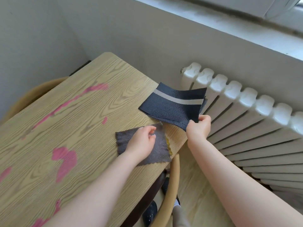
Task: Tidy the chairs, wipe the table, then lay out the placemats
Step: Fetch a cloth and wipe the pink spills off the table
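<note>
— Pinching the near corner of the folded placemats (172, 104) is my right hand (199, 126), right of centre; the stack is lifted at that corner and hangs past the table's (68, 131) right edge.

— And your left hand (141, 141)?

— Loosely curled above the grey cloth (157, 149) at centre; I cannot tell if it touches. Pink smears (65, 158) mark the wood at left. One chair's (173, 181) back shows lower centre, another chair (32, 94) at far left, the radiator (246, 108) at right
</note>
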